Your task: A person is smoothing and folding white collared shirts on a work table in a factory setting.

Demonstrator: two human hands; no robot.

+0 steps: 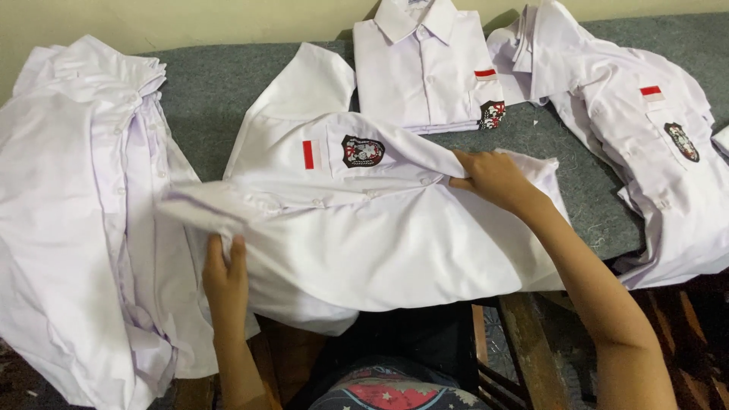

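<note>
A fold of white cloth is pinched by the left hand (225, 267), whose fingers are closed around the lower left edge of the white shirt (380, 235) being handled. The right hand (492, 178) is laid on the same shirt near its right side, with the fingers curled and gripping a raised ridge of fabric along the button line. The shirt is spread across the front edge of the table (220, 91), partly hanging over toward the person's lap. A red-and-white rectangular patch (310, 154) and a dark round-edged emblem (362, 151) are seen on its chest, just left of the right hand. One sleeve is stretched up toward the back of the table.

Beyond the held shirt, a neatly folded white shirt (421, 68) is placed at the rear, collar uppermost, with similar patches on its pocket. To the right, a loose white shirt (645, 152) is spread out and draped over the table edge. To the left, a heap of crumpled white shirts (76, 205) is piled, touching the held shirt's left edge. The table is covered in grey felt-like cloth. Dark wooden furniture rails (524, 342) are visible below, by the right forearm.
</note>
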